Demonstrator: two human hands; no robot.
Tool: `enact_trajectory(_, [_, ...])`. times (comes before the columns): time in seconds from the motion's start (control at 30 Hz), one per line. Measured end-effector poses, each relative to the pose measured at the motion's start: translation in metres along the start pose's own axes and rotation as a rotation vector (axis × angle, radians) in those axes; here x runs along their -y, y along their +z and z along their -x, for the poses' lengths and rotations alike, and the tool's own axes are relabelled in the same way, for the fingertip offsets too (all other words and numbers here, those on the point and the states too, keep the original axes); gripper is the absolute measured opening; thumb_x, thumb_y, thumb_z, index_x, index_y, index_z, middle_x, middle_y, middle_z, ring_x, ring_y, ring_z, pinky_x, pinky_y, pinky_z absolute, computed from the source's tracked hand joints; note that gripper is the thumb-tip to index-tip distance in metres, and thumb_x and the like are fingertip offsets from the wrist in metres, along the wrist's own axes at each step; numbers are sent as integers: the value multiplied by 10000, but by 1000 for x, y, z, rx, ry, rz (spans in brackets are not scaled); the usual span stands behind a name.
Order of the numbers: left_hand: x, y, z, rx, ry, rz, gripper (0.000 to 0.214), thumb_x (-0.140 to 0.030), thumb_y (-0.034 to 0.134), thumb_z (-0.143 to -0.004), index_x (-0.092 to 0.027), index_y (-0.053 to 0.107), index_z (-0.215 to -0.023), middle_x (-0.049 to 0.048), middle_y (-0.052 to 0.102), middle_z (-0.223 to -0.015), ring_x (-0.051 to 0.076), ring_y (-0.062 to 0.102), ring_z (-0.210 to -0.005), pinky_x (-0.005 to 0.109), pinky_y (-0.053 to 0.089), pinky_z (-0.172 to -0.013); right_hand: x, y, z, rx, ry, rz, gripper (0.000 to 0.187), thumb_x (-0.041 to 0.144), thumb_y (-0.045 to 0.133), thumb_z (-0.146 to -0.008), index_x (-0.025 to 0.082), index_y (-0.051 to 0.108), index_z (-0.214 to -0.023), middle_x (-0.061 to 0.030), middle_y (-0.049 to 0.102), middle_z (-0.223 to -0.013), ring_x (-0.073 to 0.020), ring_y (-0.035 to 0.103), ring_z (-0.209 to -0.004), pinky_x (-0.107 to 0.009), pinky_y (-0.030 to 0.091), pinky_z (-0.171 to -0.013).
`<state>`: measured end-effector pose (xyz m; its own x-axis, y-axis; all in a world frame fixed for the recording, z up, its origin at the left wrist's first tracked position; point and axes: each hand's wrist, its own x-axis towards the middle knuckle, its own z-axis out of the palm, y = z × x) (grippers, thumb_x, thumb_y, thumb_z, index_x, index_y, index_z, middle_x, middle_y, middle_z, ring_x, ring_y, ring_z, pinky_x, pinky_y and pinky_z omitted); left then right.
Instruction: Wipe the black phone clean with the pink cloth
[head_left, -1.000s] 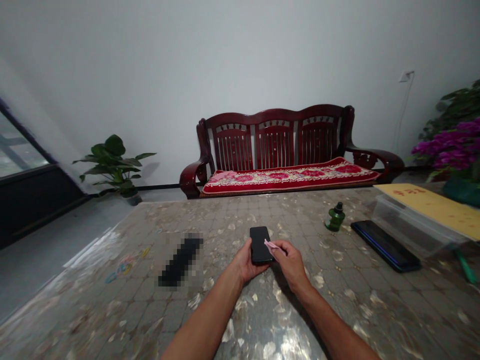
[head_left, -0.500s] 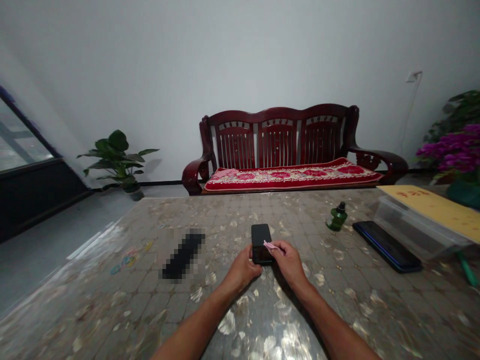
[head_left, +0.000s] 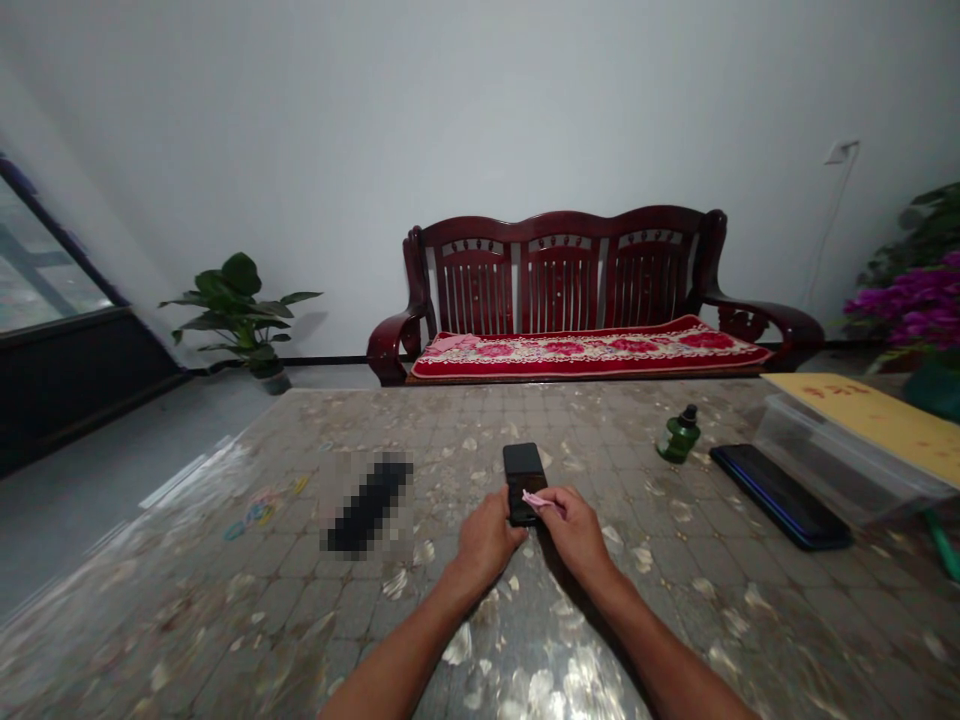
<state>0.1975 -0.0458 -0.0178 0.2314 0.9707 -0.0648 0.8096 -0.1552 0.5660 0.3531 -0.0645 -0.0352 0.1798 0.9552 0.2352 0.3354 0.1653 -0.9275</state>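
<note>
A black phone (head_left: 523, 459) lies on the patterned table in front of me, its lower part glossier than its top. My left hand (head_left: 487, 535) grips it by the lower left edge, fingers partly hidden behind the hand. Pinched in my right hand (head_left: 571, 522) is a small pink cloth (head_left: 535, 499), which rests against the lower part of the phone's face.
To the left are a dark pixelated object (head_left: 367, 505) and colourful bands (head_left: 259, 510). A green bottle (head_left: 679, 436), a larger dark phone (head_left: 780, 497) and a clear plastic box (head_left: 832, 460) under a yellow sheet (head_left: 870, 405) stand right. Beyond the table is a wooden bench (head_left: 559, 270).
My right hand and the pink cloth have shifted slightly left and down over the phone. My left hand still grips the phone's edge. The view has turned slightly left.
</note>
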Motion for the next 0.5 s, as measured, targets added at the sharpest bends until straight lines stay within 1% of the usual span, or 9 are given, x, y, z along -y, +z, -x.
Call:
enact_trajectory(0.13, [0, -2, 0, 14, -20, -36, 418, -214, 681, -782, -227, 617, -1194, 42, 719, -1080, 228, 660, -1015, 266, 442, -805, 5, 3, 6, 54, -45, 54, 242, 348, 551, -858, 220, 754, -826, -49, 657, -828, -211, 628, -810, -295, 457, -742])
enact_trajectory(0.27, [2, 0, -1, 10, -12, -26, 384, -241, 680, -795, -231, 616, -1174, 38, 718, -1094, 225, 657, -1013, 268, 429, -808, 8, 4, 11, 82, -77, 79, 244, 316, 520, -869, 222, 739, -816, -53, 658, -842, -210, 631, -816, -295, 460, -747])
enact_trajectory(0.4, [3, 1, -1, -15, -43, -49, 367, -335, 684, -818, -228, 624, -1164, 45, 720, -1048, 231, 664, -964, 274, 417, -759, 11, 5, 13, 100, -102, 108, 236, 285, 503, -869, 224, 725, -815, -52, 656, -848, -210, 631, -833, -295, 460, -759])
enact_trajectory(0.5, [3, 1, -1, -25, -30, -50, 342, -401, 656, -854, -236, 628, -1153, 44, 723, -1039, 222, 671, -935, 265, 401, -716, 14, 6, 15, 112, -119, 123, 229, 263, 499, -867, 226, 718, -813, -52, 655, -857, -208, 628, -851, -293, 458, -774])
